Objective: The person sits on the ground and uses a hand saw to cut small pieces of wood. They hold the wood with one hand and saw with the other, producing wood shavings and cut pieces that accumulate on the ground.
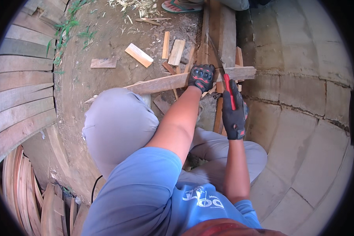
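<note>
A long wooden plank (161,84) lies crosswise in front of me, over a thicker timber beam (227,37) that runs away from me. My left hand (201,77), in a black glove with red trim, is closed over the plank near its right part. My right hand (234,114), gloved the same way, is wrapped round the red handle of a handsaw (216,51). The saw's dark blade slants up and left, crossing the plank just right of my left hand. I cannot tell how deep its teeth sit in the wood.
Several wood offcuts (139,55) lie on the dirt floor, with shavings (135,5) farther off. Another person's sandalled foot (183,5) is beside the beam's far end. A block wall (299,114) stands close on my right. Stacked boards (21,74) line the left.
</note>
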A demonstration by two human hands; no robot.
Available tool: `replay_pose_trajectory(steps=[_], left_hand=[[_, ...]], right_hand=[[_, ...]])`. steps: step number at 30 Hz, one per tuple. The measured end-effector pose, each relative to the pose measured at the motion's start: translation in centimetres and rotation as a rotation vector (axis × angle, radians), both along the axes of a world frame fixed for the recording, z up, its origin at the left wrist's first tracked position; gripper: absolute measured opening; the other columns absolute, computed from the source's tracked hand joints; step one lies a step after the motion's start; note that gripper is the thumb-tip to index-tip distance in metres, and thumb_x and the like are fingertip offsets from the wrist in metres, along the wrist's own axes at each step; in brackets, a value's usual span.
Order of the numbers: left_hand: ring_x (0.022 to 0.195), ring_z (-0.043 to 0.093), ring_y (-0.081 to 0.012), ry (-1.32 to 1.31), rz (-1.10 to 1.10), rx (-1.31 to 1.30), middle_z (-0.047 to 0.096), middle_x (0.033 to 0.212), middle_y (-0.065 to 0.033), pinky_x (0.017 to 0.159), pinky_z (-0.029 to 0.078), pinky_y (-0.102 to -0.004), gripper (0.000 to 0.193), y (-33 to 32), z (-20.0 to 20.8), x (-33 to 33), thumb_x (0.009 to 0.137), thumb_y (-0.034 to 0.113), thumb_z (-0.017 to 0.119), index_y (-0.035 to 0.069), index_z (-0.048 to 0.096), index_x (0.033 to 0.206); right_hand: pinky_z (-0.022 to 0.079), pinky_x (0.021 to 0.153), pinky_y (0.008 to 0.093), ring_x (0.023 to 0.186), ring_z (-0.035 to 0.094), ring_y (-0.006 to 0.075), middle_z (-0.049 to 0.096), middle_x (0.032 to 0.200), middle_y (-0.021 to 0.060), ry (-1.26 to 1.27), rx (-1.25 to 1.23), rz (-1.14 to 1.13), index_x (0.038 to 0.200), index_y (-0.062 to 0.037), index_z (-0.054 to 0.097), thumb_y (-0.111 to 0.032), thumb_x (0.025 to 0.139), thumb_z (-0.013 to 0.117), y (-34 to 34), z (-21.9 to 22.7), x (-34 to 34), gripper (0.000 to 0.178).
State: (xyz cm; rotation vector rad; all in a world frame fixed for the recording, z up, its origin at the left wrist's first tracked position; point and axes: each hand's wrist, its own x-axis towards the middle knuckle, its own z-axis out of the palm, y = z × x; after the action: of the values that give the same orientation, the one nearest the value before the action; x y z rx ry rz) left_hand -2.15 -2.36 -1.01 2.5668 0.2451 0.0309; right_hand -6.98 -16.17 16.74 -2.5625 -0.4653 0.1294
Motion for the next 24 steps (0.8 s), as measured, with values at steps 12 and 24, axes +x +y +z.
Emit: replay_pose_trajectory(steps=[12, 24], left_hand=[[0.112, 0.075, -0.0364, 0.153, -0.064, -0.087, 0.076, 0.117, -0.0199, 0.095, 0.058, -0.0485, 0.037, 1.1, 2.3, 0.3, 0.085, 0.026, 0.071, 0.009, 0.072, 0.117], [0.112, 0.074, -0.0363, 0.134, -0.074, -0.037, 0.076, 0.116, -0.0191, 0.095, 0.058, -0.0498, 0.041, 1.0, 1.7, 0.6, 0.082, 0.027, 0.071, 0.007, 0.069, 0.118]], right_hand=[[0.059, 0.093, 0.0487, 0.11, 0.075, 0.0422, 0.074, 0.128, 0.0225, 0.019, -0.113, 0.069, 0.15, -0.0168, 0.065, -0.025, 0.104, 0.065, -4.0, 2.1, -6.5, 0.046], [0.06, 0.093, 0.0405, 0.112, 0.078, 0.0333, 0.076, 0.129, 0.02, 0.218, 0.0, -0.108, 0.153, -0.0048, 0.06, -0.012, 0.097, 0.075, -9.7, 11.9, -12.2, 0.059]])
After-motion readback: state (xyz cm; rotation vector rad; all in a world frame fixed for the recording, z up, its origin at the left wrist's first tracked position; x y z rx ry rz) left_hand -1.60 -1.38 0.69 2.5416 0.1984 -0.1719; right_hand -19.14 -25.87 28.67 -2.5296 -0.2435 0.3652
